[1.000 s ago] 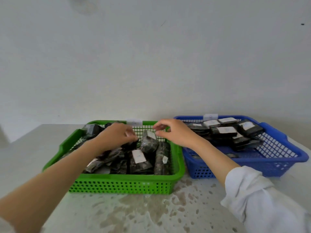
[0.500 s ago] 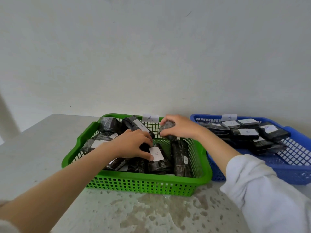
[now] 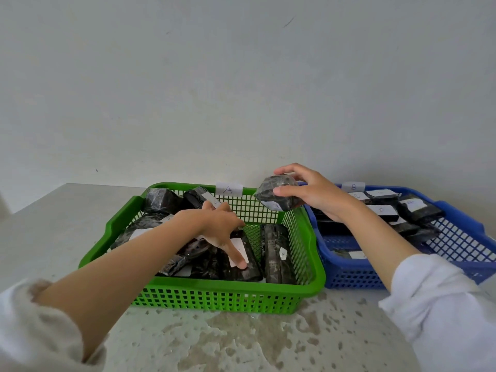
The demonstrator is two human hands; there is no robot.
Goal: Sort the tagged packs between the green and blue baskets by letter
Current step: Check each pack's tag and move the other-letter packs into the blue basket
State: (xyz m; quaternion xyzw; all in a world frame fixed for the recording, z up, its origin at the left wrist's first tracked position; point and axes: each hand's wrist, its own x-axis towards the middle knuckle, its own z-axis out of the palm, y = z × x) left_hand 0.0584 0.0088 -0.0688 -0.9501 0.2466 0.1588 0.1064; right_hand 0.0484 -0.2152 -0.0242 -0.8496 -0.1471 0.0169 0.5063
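Gripping a tagged pack [image 3: 279,196] in the right hand [image 3: 318,198], now lifted above the far right corner of the green basket [image 3: 214,288] for sorting, left hand [image 3: 214,226] uncurled, forefinger pressing a tag [image 3: 237,252] inside

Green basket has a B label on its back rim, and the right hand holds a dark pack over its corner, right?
Head view: the label on the green basket reads A, not B. The right hand does hold a dark pack over its corner.

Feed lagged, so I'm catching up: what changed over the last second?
The right hand gripped a pack at the far side of the green basket and lifted it toward the blue basket. The left hand put a finger on the label of a second pack. Both baskets stayed put.
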